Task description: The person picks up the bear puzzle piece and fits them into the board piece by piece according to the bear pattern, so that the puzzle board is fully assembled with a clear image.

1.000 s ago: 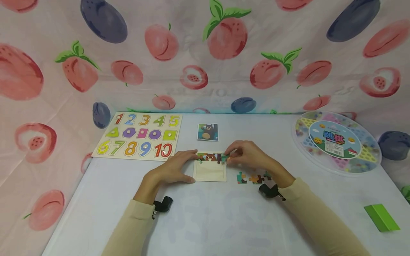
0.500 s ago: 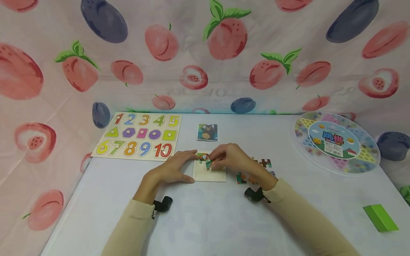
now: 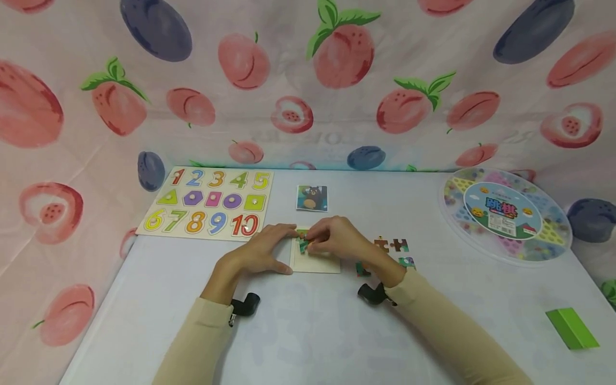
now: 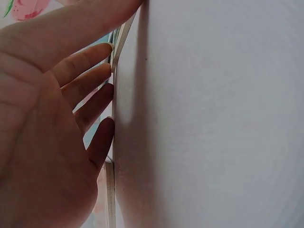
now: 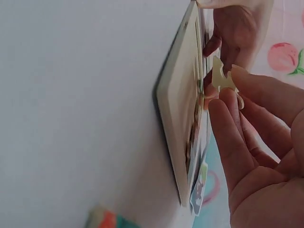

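Observation:
In the head view, a small square wooden puzzle tray (image 3: 317, 264) lies mid-table; picture pieces fill part of its far edge, and its lower part is bare wood. My left hand (image 3: 257, 250) spreads along the tray's left side, fingertips at the far left corner and thumb at the near one. Over the tray's upper left, my right hand (image 3: 341, 240) pinches a green jigsaw piece (image 3: 302, 244) between thumb and fingers. The right wrist view shows the pale back of that jigsaw piece (image 5: 219, 73), held above the tray (image 5: 178, 90). The right hand hides much of the top row.
Several loose jigsaw pieces (image 3: 399, 245) lie right of the tray, partly behind the right wrist. A bear picture card (image 3: 312, 198) sits beyond it. A number-and-shape board (image 3: 144, 231) is back left, a round Chinese checkers box (image 3: 502, 211) back right, a green block (image 3: 572, 327) front right.
My right hand has moved left across the tray, from its right edge to its upper left, carrying the jigsaw piece. The left hand has stayed in place at the tray's side.

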`<act>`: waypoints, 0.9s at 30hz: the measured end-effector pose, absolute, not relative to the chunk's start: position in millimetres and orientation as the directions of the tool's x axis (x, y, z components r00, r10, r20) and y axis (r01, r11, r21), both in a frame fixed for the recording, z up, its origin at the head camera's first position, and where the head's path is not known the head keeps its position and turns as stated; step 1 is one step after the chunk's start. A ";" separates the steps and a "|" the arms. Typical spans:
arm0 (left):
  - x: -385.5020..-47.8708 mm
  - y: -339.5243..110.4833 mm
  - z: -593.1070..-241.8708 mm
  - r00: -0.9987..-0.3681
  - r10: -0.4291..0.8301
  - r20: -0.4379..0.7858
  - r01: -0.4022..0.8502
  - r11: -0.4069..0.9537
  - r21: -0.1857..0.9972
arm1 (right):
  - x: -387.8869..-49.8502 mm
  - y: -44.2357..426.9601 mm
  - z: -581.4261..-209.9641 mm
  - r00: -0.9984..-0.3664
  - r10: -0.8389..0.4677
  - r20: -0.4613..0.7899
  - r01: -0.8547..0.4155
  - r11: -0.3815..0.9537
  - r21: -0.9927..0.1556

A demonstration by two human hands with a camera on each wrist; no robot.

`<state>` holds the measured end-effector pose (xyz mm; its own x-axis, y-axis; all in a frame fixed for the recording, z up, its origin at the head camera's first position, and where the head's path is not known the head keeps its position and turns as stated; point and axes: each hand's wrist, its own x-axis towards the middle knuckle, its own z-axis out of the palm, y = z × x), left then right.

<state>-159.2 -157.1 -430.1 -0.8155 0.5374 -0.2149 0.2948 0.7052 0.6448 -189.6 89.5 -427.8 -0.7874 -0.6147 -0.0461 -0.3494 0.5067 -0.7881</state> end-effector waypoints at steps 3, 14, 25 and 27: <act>-158.9 -156.9 -430.1 -0.815 0.539 -0.214 0.297 0.704 0.645 | -188.3 85.3 -428.8 -0.792 -0.608 -0.054 -0.347 0.521 -0.780; -158.9 -157.5 -431.4 -0.819 0.533 -0.214 0.284 0.700 0.655 | -187.7 72.3 -430.8 -0.815 -0.574 -0.083 -0.351 0.602 -0.717; -158.4 -157.3 -428.8 -0.818 0.528 -0.229 0.267 0.701 0.661 | -188.8 69.5 -430.9 -0.829 -0.553 -0.079 -0.362 0.639 -0.679; -158.5 -157.3 -428.7 -0.817 0.530 -0.227 0.269 0.699 0.662 | -189.1 69.0 -431.1 -0.832 -0.549 -0.081 -0.360 0.646 -0.673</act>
<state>-158.5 -157.3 -428.7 -0.8174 0.5296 -0.2268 0.2694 0.6993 0.6621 -189.1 69.0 -431.1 -0.8320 -0.5488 -0.0813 -0.3602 0.6458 -0.6731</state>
